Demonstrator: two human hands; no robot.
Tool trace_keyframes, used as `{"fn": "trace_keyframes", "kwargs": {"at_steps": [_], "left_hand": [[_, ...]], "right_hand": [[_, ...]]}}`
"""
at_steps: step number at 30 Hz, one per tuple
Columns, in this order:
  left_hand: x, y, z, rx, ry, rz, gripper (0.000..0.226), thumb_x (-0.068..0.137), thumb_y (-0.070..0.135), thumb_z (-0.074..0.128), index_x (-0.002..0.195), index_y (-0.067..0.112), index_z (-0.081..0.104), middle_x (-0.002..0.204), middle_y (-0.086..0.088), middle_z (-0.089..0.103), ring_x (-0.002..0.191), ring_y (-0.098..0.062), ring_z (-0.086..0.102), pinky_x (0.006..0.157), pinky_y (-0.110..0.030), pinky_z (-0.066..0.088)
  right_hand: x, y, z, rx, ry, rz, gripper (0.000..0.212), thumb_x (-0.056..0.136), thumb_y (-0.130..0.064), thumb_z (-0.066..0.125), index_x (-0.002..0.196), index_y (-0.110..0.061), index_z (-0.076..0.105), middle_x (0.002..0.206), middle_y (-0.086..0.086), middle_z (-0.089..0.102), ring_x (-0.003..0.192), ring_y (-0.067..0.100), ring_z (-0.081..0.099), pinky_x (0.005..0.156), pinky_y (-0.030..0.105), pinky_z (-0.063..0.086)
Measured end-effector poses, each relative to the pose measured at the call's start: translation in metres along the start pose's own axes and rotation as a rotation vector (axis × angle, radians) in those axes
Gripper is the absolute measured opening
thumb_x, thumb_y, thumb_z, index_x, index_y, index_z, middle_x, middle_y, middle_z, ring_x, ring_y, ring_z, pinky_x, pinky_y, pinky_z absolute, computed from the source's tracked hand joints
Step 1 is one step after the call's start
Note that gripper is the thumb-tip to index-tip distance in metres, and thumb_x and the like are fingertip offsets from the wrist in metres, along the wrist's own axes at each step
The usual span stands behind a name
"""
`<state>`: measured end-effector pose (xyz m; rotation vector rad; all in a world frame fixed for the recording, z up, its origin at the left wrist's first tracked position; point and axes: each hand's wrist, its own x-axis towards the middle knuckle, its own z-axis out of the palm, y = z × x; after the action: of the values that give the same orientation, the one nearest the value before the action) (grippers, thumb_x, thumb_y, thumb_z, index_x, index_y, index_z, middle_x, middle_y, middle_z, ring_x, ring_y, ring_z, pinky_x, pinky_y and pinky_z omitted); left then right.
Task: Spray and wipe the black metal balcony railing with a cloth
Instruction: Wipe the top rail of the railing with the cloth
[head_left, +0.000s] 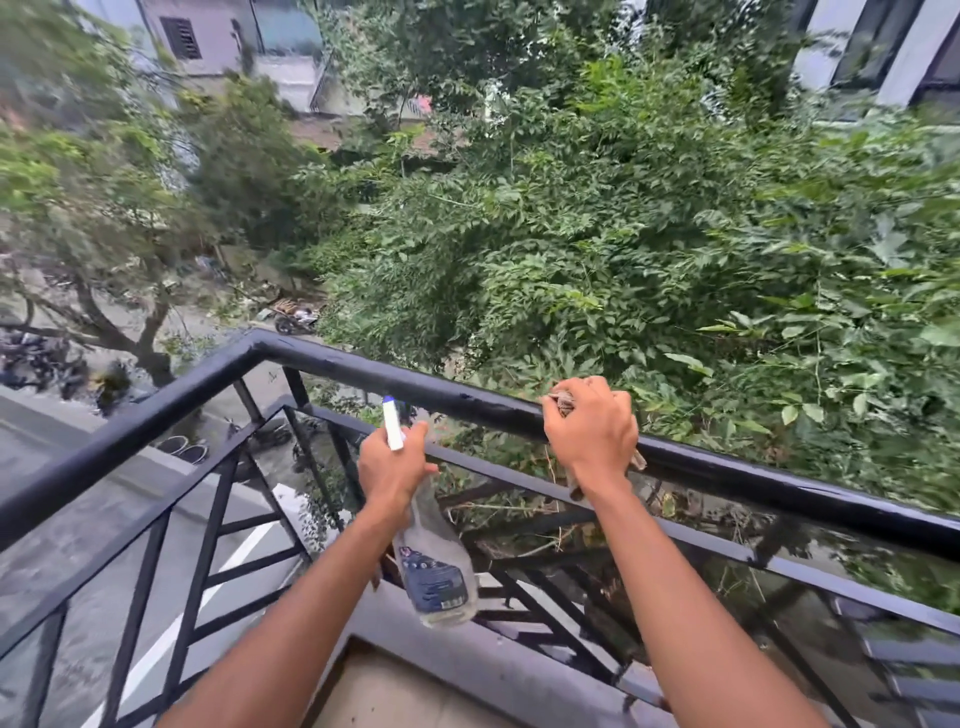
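The black metal railing (426, 384) runs from a corner at upper left down to the right edge, its top bar glossy. My right hand (592, 431) grips a brownish cloth (563, 402) wrapped over the top bar; most of the cloth is hidden under the fingers, with an end hanging below the bar. My left hand (392, 467) holds a clear spray bottle (434, 566) by its neck, just inside the railing. The white nozzle with a blue tip sticks up above the hand, and the dark-labelled body hangs below.
A grey concrete ledge (498, 670) runs under the railing by the balcony floor. Diagonal black bars and glass panels fill the railing below the top bar. Beyond it are dense green trees (623, 218), buildings, and a street with parked motorbikes far below.
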<state>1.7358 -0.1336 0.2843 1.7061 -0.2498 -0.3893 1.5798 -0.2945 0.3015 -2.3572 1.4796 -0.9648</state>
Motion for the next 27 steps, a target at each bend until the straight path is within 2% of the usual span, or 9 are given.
{"fn": "trace_keyframes", "kwargs": {"at_steps": [2, 4, 8, 12, 14, 16, 19, 23, 27], "left_hand": [[0.005, 0.002, -0.008, -0.006, 0.001, 0.000, 0.016, 0.097, 0.026, 0.071, 0.094, 0.012, 0.065, 0.082, -0.006, 0.071, 0.052, -0.013, 0.069, 0.064, -0.036, 0.061], [0.011, 0.003, -0.017, 0.012, 0.043, 0.003, 0.012, 0.097, 0.024, 0.071, 0.093, 0.015, 0.064, 0.081, -0.006, 0.071, 0.055, -0.016, 0.071, 0.068, -0.040, 0.063], [0.023, 0.005, -0.032, 0.025, 0.082, -0.010, 0.012, 0.098, 0.022, 0.068, 0.096, 0.011, 0.063, 0.084, -0.009, 0.071, 0.058, -0.015, 0.073, 0.051, -0.030, 0.057], [0.029, 0.013, -0.040, -0.005, 0.082, -0.011, 0.016, 0.098, 0.023, 0.069, 0.088, 0.017, 0.059, 0.080, -0.004, 0.068, 0.045, -0.007, 0.066, 0.066, -0.041, 0.059], [0.032, 0.015, -0.044, 0.018, 0.123, -0.021, 0.013, 0.098, 0.023, 0.068, 0.096, 0.012, 0.061, 0.078, -0.003, 0.067, 0.051, -0.011, 0.068, 0.066, -0.041, 0.060], [0.035, 0.017, -0.048, 0.027, 0.152, -0.021, 0.013, 0.098, 0.024, 0.068, 0.102, 0.013, 0.061, 0.075, -0.001, 0.066, 0.056, -0.014, 0.067, 0.059, -0.034, 0.058], [0.038, 0.018, -0.052, 0.022, 0.141, -0.009, 0.016, 0.098, 0.030, 0.069, 0.092, 0.018, 0.059, 0.075, -0.001, 0.066, 0.058, -0.014, 0.068, 0.056, -0.030, 0.054], [0.042, 0.019, -0.055, 0.033, 0.142, 0.015, 0.020, 0.099, 0.029, 0.068, 0.084, 0.026, 0.054, 0.077, -0.001, 0.066, 0.058, -0.016, 0.068, 0.065, -0.038, 0.059], [0.042, 0.019, -0.058, 0.057, 0.097, 0.058, 0.021, 0.097, 0.029, 0.070, 0.082, 0.023, 0.057, 0.074, -0.002, 0.067, 0.058, -0.019, 0.070, 0.073, -0.045, 0.061]], "right_hand": [[0.000, 0.001, 0.001, 0.009, -0.003, 0.003, 0.024, 0.092, -0.050, 0.060, 0.105, -0.032, 0.070, 0.111, -0.007, 0.066, 0.088, 0.015, 0.040, 0.075, 0.032, 0.041], [-0.001, -0.001, 0.001, 0.008, 0.000, 0.001, 0.025, 0.092, -0.049, 0.061, 0.106, -0.031, 0.071, 0.112, -0.007, 0.067, 0.088, 0.015, 0.040, 0.074, 0.031, 0.036], [-0.002, -0.001, 0.000, -0.011, -0.004, -0.004, 0.029, 0.092, -0.052, 0.060, 0.107, -0.029, 0.070, 0.112, -0.006, 0.066, 0.088, 0.015, 0.039, 0.073, 0.031, 0.033], [-0.002, 0.001, 0.002, 0.006, 0.005, -0.010, 0.024, 0.091, -0.052, 0.062, 0.104, -0.032, 0.070, 0.110, -0.008, 0.066, 0.088, 0.015, 0.042, 0.072, 0.031, 0.039], [-0.001, 0.001, 0.003, 0.007, 0.015, -0.012, 0.024, 0.091, -0.051, 0.063, 0.104, -0.032, 0.070, 0.109, -0.008, 0.067, 0.087, 0.016, 0.044, 0.073, 0.032, 0.042], [-0.001, 0.000, 0.004, 0.008, 0.029, -0.015, 0.024, 0.091, -0.051, 0.064, 0.104, -0.032, 0.070, 0.107, -0.007, 0.067, 0.086, 0.016, 0.045, 0.073, 0.031, 0.043], [-0.002, 0.000, 0.007, 0.018, 0.053, -0.015, 0.020, 0.091, -0.048, 0.066, 0.102, -0.032, 0.070, 0.105, -0.007, 0.068, 0.086, 0.015, 0.045, 0.071, 0.030, 0.041], [-0.004, -0.001, 0.008, 0.009, 0.092, -0.038, 0.020, 0.090, -0.047, 0.067, 0.101, -0.030, 0.071, 0.105, -0.007, 0.068, 0.089, 0.019, 0.051, 0.072, 0.031, 0.041], [-0.009, -0.002, 0.012, 0.025, 0.166, -0.013, 0.019, 0.089, -0.043, 0.070, 0.099, -0.028, 0.073, 0.104, -0.007, 0.068, 0.092, 0.022, 0.054, 0.074, 0.032, 0.042]]}}
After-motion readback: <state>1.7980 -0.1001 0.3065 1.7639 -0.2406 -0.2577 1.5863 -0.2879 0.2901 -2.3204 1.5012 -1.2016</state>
